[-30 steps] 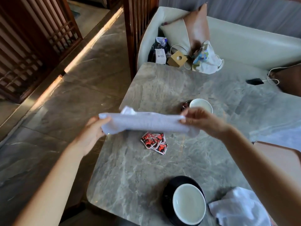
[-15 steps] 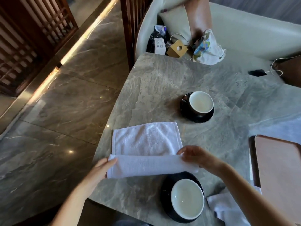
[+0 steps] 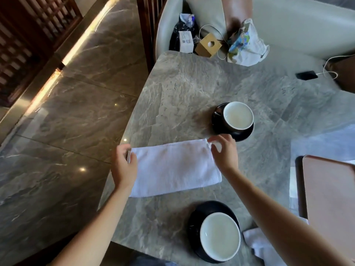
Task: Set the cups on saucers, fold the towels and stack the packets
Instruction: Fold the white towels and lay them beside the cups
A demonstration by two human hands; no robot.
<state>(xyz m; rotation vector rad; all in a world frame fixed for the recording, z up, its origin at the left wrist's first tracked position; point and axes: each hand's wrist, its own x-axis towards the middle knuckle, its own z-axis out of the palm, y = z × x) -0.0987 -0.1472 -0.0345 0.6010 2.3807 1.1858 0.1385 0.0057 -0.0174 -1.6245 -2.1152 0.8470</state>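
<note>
A white towel (image 3: 174, 167) lies folded in half on the grey marble table (image 3: 192, 83). My left hand (image 3: 124, 166) pinches its far left corner. At the far right corner my right hand (image 3: 223, 150) pinches the edge. One cup (image 3: 238, 116), white inside, stands on a black saucer (image 3: 242, 133) just beyond my right hand. A second cup (image 3: 220, 236) sits on a black saucer (image 3: 194, 219) near the table's front edge. A crumpled white towel (image 3: 261, 246) lies at the front right, partly under my right forearm. The red packets are hidden.
A brown tray (image 3: 330, 198) lies at the right edge. A black phone (image 3: 306, 75) with a white cable rests at the far right. On the cream sofa (image 3: 288, 25) behind are a cardboard box (image 3: 208, 45), bags and a cushion. The table's left edge drops to the floor.
The towel was held stretched in the air, then laid over the red packets; both hands carried its near edge to the far edge, folding it in half.
</note>
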